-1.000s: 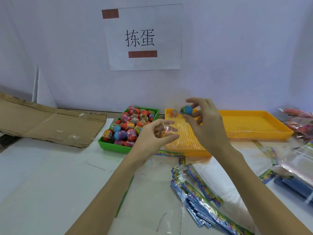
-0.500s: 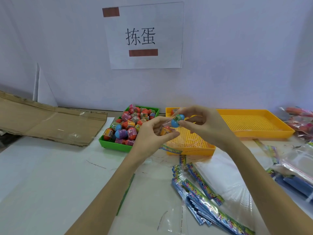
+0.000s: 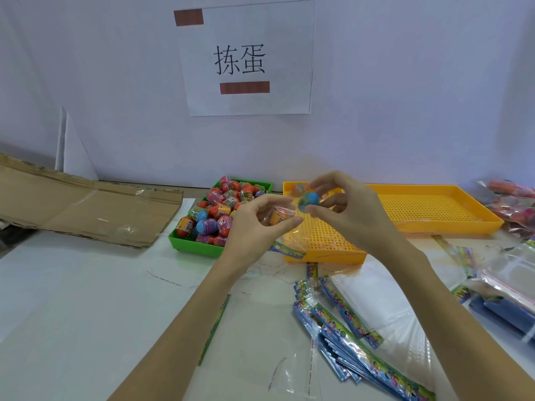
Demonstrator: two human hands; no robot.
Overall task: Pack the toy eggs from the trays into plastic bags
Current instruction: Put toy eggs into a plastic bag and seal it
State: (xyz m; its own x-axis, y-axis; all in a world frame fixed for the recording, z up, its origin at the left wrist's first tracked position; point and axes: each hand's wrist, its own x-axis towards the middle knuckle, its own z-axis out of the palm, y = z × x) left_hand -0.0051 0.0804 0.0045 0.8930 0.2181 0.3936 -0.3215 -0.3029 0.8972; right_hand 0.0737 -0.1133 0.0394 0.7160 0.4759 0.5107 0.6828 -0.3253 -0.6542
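Blue on top, the toy egg [image 3: 309, 200] is pinched by my right hand [image 3: 351, 211] in the air over the yellow tray [image 3: 324, 250]. My left hand [image 3: 254, 227] pinches the clear plastic bag [image 3: 279, 218] just beside it, with an orange egg inside. More eggs fill the green tray [image 3: 197, 246] on the surface [image 3: 86, 299].

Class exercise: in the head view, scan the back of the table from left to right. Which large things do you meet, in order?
Flattened cardboard → green tray heaped with toy eggs → near yellow tray → far yellow tray → filled bags at the right edge.
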